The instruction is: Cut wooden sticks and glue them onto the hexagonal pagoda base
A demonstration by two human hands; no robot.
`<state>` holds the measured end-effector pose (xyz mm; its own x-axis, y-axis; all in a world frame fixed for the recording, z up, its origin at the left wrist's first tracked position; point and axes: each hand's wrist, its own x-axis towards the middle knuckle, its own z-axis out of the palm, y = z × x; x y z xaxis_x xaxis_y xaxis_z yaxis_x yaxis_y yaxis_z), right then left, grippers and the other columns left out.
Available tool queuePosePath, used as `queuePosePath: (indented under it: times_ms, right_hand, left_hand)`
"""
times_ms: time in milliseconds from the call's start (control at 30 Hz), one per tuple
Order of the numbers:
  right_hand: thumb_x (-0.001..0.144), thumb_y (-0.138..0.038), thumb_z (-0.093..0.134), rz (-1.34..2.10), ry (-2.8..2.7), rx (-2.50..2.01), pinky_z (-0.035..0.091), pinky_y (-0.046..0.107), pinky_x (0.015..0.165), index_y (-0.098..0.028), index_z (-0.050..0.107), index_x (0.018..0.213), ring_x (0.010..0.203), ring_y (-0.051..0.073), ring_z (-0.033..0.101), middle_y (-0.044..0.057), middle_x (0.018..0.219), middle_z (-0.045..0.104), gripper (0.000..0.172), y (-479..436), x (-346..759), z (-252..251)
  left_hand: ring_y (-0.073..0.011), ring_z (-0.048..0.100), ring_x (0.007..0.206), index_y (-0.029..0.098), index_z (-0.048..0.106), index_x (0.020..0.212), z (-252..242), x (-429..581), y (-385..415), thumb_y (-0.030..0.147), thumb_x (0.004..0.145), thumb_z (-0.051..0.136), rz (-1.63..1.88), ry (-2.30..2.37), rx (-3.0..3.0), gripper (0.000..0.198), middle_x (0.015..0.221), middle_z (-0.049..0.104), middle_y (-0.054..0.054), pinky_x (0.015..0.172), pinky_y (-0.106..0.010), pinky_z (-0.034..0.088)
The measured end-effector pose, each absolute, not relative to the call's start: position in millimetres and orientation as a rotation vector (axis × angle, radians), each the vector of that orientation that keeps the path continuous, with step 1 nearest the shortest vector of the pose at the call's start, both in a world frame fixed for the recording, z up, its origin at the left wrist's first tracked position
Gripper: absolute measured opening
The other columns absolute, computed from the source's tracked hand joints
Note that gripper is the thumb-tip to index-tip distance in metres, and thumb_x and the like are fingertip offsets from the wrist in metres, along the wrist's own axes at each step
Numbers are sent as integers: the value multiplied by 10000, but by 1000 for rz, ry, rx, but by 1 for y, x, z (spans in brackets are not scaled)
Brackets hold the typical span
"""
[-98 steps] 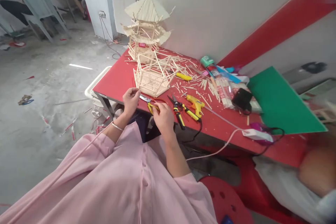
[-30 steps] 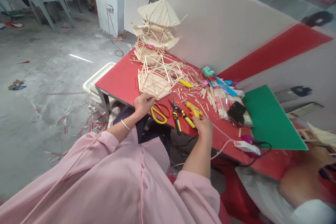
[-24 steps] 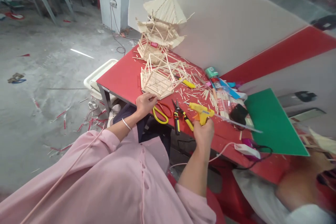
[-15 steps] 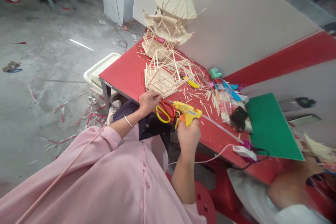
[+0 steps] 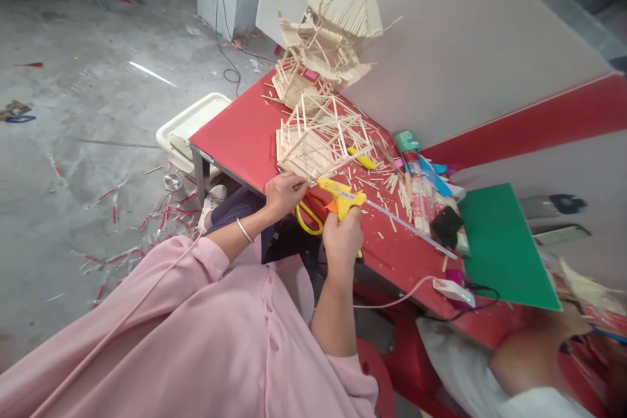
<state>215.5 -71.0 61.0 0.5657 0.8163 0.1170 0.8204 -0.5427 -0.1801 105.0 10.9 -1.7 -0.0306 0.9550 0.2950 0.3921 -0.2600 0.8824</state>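
My right hand (image 5: pixel 341 241) grips a yellow hot glue gun (image 5: pixel 343 197) by its handle, one finger at the orange trigger. A long clear glue stick (image 5: pixel 411 228) sticks out of the gun's back. My left hand (image 5: pixel 285 197) is closed in a pinch right at the gun's nozzle; what the fingertips hold is too small to make out. Just below lie scissors with yellow and red handles (image 5: pixel 309 217) at the table edge. Beyond my left hand stands an open frame of thin wooden sticks (image 5: pixel 318 144) on the red table (image 5: pixel 235 127).
A tiered stick tower (image 5: pixel 337 26) stands at the back beside a pale board. Loose sticks, a yellow-handled tool (image 5: pixel 362 158), packets and a green board (image 5: pixel 509 248) lie to the right. A white power strip (image 5: pixel 454 292) and another person's arm (image 5: pixel 524 353) are at lower right.
The glue gun has moved left, bringing its nozzle up to my left fingertips. My left hand keeps its pinch near the frame. The view has shifted slightly.
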Motion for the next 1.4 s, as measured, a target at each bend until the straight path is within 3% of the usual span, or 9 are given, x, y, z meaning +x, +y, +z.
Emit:
queuePosePath:
  times_ms: [333,533,667,800,900,1100,1400]
  right_hand:
    - [854,-339,403,140,-1344,-2397,413,326,722,-167,538,1160,939,312,627,152,1028,689,376,-83,217,58]
    - [917,-434,382,309,-1349,-2169,485,340,808,-160,511,1193,968,271,644,153,1067,680,410,-98,207,57]
    - [941,-500,400,198,-1412,-2102,483,389,937,-123,529,1232,1130,302,620,208,1189,652,494,-97,197,47]
    - [956,-492,403,126,-1487,-2107,449,426,1025,-80,531,1275,1218,335,592,249,1247,631,536,-89,189,40]
    - [975,-464,389,83,-1554,-2126,455,433,1019,-77,541,1270,1199,341,606,255,1236,638,510,-84,185,39]
    - [1013,-452,355,-52,-1653,-1970,492,427,975,-101,542,1254,1132,304,642,226,1177,666,465,-68,180,33]
    - [1020,-453,388,-178,-1658,-1827,534,448,903,-117,580,1174,1071,305,669,221,1116,685,417,-64,186,21]
  left_hand:
    - [-143,641,743,226,745,710,-3,104,12,162,822,672,1245,1403,1700,148,757,713,-10,638,-241,425]
    - [-124,564,666,204,662,669,-2,81,10,193,799,744,1390,1373,1595,154,754,647,-1,635,-235,430]
    - [-169,584,775,206,688,861,1,64,23,276,796,775,1440,1586,1560,129,823,634,-23,715,-270,437]
    - [-188,610,799,201,739,984,3,65,34,294,802,756,1300,1693,1593,205,871,663,-44,672,-278,402]
    - [-169,609,750,217,773,949,1,70,35,268,853,671,1285,1679,1610,149,825,668,-30,604,-271,352]
    - [-127,534,613,217,751,706,-4,71,30,239,880,600,1333,1640,1658,231,663,612,-5,545,-263,283]
    - [-120,547,617,189,718,744,-7,67,27,217,865,607,1480,1500,1642,166,662,600,3,573,-239,336]
